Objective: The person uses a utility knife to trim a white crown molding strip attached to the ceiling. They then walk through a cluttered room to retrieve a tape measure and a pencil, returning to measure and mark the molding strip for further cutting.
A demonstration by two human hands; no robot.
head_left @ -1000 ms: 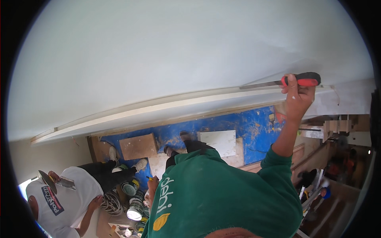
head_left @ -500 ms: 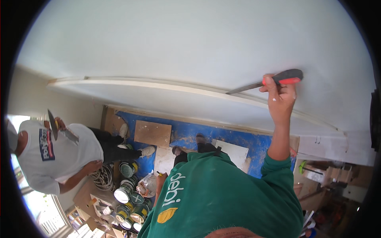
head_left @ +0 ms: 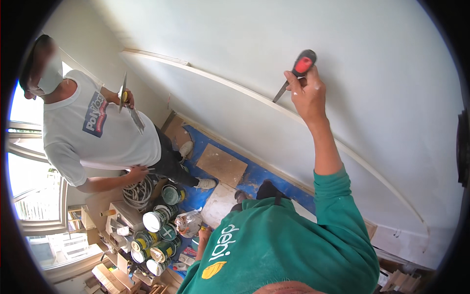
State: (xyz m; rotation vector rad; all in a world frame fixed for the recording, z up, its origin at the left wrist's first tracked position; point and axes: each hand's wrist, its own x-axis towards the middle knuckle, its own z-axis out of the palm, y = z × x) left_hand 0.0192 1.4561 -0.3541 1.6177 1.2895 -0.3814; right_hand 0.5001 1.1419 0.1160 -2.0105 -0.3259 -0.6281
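Note:
In my raised right hand [head_left: 309, 93] is a hand tool [head_left: 303, 63] with a thick black and red handle and a narrow, tapering metal blade. Its tip meets the upper edge of a white rail [head_left: 235, 87] that runs along the pale wall [head_left: 220, 39]; whether it sits in a gap there, I cannot tell. Low by my side, my left hand [head_left: 202, 241] is closed around a small yellow and black thing, mostly covered by the fingers. Paint tubs and a clear plastic bag [head_left: 188, 224] stand near that hand.
At left stands a co-worker [head_left: 112, 127] in a white T-shirt, holding a trowel [head_left: 123, 93] and a broad blade. Below are coiled hose [head_left: 138, 193], several paint tubs [head_left: 155, 220] and cardboard boxes. Blue sheeting [head_left: 267, 174] and a brown board [head_left: 222, 164] cover the floor.
My view has turned left, bringing more of the co-worker and window in. The tool is steeper against the wall, its tip still by the rail. My left hand still grips the yellow thing.

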